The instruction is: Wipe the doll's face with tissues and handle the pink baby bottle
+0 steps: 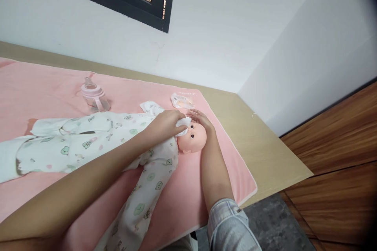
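Note:
A baby doll (196, 141) in white patterned clothes (118, 133) lies on its back, its bald head toward the right. My left hand (166, 125) reaches over its chest. Pinched in those fingers is a white wipe or tissue (184, 124), pressed over the doll's mouth and lower face. My right hand (200, 118) curves around the top and far side of the head, fingers outstretched and holding nothing. The doll's eyes show between my hands, while its mouth is hidden.
A pink mat (232, 164) covers much of the wooden tabletop (265, 149). A pink-lidded baby bottle (94, 97) lies tilted beyond the doll's body. Close past its head is a small clear plastic packet (182, 101). A wall with a dark-framed window (159, 0) stands behind.

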Motion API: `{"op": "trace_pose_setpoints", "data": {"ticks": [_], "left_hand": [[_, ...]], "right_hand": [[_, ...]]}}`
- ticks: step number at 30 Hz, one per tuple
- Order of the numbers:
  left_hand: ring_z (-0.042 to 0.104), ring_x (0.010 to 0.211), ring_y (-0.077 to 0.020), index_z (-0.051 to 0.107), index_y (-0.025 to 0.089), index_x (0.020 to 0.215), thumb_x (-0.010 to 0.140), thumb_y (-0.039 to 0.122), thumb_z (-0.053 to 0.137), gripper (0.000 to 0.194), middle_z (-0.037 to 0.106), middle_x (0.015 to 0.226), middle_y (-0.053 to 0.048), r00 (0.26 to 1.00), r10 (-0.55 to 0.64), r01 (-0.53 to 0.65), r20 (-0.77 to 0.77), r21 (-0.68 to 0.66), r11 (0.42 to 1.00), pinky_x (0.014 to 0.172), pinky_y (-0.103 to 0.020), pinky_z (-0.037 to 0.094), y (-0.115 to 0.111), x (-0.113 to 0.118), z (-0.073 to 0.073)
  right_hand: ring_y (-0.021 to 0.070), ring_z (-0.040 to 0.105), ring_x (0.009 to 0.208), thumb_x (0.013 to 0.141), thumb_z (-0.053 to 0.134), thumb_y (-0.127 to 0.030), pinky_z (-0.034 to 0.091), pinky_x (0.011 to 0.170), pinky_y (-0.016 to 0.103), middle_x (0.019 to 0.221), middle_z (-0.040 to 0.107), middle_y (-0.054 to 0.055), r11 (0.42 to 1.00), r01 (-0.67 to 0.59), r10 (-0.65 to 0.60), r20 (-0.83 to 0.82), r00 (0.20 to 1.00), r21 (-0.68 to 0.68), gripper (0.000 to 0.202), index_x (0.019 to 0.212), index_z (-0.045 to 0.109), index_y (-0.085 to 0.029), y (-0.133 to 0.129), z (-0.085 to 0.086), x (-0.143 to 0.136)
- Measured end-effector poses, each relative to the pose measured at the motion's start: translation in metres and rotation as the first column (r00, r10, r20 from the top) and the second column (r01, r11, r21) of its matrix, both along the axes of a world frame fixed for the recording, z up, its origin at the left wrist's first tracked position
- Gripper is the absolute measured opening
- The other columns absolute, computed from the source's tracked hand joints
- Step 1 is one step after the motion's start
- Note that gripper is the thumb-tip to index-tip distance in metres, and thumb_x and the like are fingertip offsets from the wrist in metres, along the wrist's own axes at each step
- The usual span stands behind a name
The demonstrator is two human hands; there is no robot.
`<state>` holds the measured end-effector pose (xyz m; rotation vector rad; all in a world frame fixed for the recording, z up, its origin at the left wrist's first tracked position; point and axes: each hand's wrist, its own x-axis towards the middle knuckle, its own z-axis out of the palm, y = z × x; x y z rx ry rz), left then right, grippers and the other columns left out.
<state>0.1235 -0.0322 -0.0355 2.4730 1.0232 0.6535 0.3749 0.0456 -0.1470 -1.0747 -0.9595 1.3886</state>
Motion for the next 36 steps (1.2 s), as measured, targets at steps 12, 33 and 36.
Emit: {"op": "trace_pose_setpoints", "data": {"ticks": [12, 33, 36], "left_hand": [[0.062, 0.074, -0.0239, 0.066, 0.018, 0.085, 0.082, 0.029, 0.053, 0.018, 0.069, 0.084, -0.006, 1.000, 0.006, -0.006, 0.028, 0.003, 1.000, 0.061, -0.030, 0.038, 0.008, -0.008, 0.005], [0.064, 0.069, -0.0193, 0.062, 0.025, 0.106, 0.078, 0.022, 0.051, 0.031, 0.068, 0.100, -0.001, 0.980, -0.197, 0.200, 0.036, -0.227, 0.953, 0.066, -0.029, 0.045, 0.010, -0.019, 0.010], [0.061, 0.065, -0.0188, 0.061, 0.024, 0.098, 0.078, 0.023, 0.052, 0.022, 0.067, 0.089, 0.000, 0.982, -0.188, 0.190, 0.032, -0.257, 0.948, 0.062, -0.029, 0.043, 0.010, -0.020, 0.008]], "right_hand": [[0.0172, 0.071, 0.098, 0.075, 0.078, -0.020, 0.052, 0.107, 0.038, 0.102, 0.075, 0.003, 1.000, -0.008, 0.007, -0.044, 0.999, -0.011, 0.030, 0.101, 0.062, -0.021, 0.001, -0.005, 0.001], [0.0200, 0.070, 0.106, 0.073, 0.081, -0.023, 0.050, 0.109, 0.041, 0.102, 0.076, 0.004, 1.000, -0.022, 0.022, -0.014, 1.000, 0.007, 0.031, 0.097, 0.061, -0.021, -0.002, 0.003, -0.003], [0.0188, 0.070, 0.106, 0.073, 0.081, -0.023, 0.051, 0.109, 0.040, 0.101, 0.076, 0.004, 1.000, -0.020, 0.020, -0.016, 1.000, 0.004, 0.031, 0.096, 0.061, -0.021, 0.003, -0.002, 0.000]]}}
